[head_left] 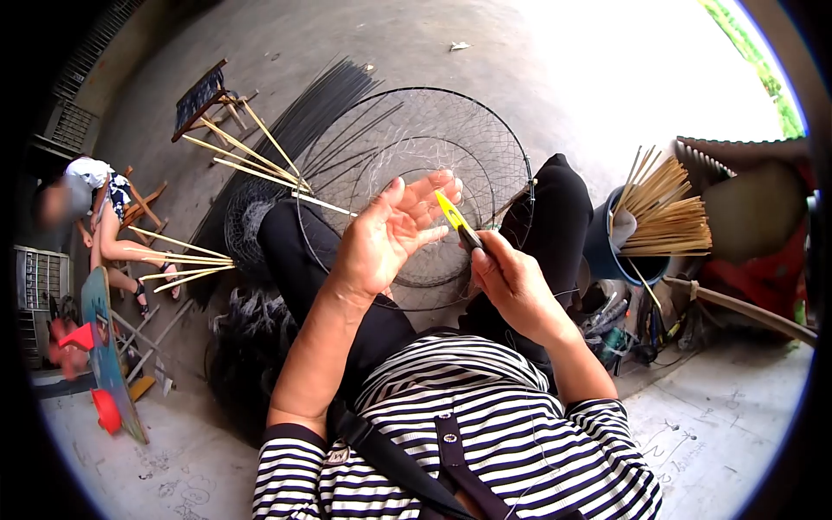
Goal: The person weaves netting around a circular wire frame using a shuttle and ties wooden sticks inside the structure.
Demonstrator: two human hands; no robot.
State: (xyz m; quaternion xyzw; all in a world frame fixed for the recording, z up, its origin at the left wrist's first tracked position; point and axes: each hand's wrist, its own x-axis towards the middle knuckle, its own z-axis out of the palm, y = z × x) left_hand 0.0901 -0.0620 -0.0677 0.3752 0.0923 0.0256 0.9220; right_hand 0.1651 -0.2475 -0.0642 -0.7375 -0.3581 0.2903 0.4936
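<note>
Striped shirt (459, 390): nearest the camera, below the hands.
Left hand (381, 238): palm up, fingers loosely spread; whether they catch any mesh, I cannot tell.
Right hand (516, 282): closed round the dark end of the yellow netting needle (449, 211), tip beyond the grip, near the left fingers.
Hoop net (425, 87): beneath both hands.
Needlework: seemingly poised at the mesh; careful aim and spread strands matter.

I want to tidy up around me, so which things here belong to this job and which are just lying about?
In use:
hooped net on the lap
yellow-tipped tool in the right hand

Apparently lying about:
dark rods on the floor, perhaps supplies
stool
blue bucket of sticks, perhaps supplies
</note>
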